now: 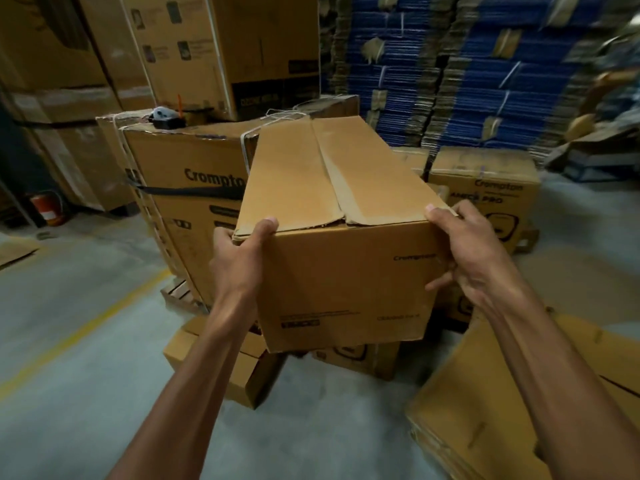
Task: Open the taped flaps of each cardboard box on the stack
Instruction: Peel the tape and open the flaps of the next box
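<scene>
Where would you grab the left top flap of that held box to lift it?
Probably its inner edge at the near end of the centre seam, coming from the middle: the left flap looks ragged and slightly lifted there, leaving a gap to get under. The left hand and right hand grip the box at its near corners.

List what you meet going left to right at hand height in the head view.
Red cylinder → left hand → box → right hand.
</scene>
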Demonstrator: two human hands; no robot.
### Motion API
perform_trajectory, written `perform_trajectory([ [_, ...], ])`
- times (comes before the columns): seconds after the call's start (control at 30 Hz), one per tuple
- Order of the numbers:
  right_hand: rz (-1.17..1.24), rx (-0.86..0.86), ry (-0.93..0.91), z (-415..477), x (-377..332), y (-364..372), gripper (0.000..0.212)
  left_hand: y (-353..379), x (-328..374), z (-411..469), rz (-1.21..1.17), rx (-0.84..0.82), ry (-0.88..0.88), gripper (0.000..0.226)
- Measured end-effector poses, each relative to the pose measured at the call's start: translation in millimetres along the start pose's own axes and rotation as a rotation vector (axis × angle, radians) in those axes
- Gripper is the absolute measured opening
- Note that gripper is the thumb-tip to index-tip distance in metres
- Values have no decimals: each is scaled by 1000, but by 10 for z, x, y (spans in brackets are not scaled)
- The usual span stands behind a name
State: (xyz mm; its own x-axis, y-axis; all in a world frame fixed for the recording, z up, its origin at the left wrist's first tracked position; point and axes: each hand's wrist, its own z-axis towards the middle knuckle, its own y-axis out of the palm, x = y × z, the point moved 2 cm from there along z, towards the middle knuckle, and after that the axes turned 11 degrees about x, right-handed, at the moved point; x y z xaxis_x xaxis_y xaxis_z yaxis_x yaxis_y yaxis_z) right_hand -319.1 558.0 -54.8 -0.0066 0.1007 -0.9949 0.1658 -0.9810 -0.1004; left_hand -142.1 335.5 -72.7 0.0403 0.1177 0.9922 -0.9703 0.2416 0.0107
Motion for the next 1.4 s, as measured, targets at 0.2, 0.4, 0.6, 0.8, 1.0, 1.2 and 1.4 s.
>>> perform_trajectory([
  [0.2, 31, 125, -28, 195, -14, -115, 19, 562, 17, 320, -39, -146, 8, 72],
  [0.4, -2, 253, -35, 698, 27, -107, 24, 1204, -183, 658, -16, -233, -4, 55],
  [0.6, -22, 297, -36, 1529, 157, 175, 23, 1860, -498, 1203, 8, -292, -22, 56],
  [0.8, 27, 277, 13, 2518, 75, 638, 24, 2635, -441, 2106, 46, -295, -12, 56],
  [1.0, 46, 288, 63, 3342, -10, 934, 30, 3332, -410, 2741, 84, -321, -61, 91],
  [1.2, 66, 360, 112, 3720, 90, 1016, 23, 3822, -513, 2993, 102, -380, -38, 52],
  [1.4, 10, 368, 74, 3767, -21, 1198, 41, 3949, -434, 3319, 74, -356, 11, 52],
])
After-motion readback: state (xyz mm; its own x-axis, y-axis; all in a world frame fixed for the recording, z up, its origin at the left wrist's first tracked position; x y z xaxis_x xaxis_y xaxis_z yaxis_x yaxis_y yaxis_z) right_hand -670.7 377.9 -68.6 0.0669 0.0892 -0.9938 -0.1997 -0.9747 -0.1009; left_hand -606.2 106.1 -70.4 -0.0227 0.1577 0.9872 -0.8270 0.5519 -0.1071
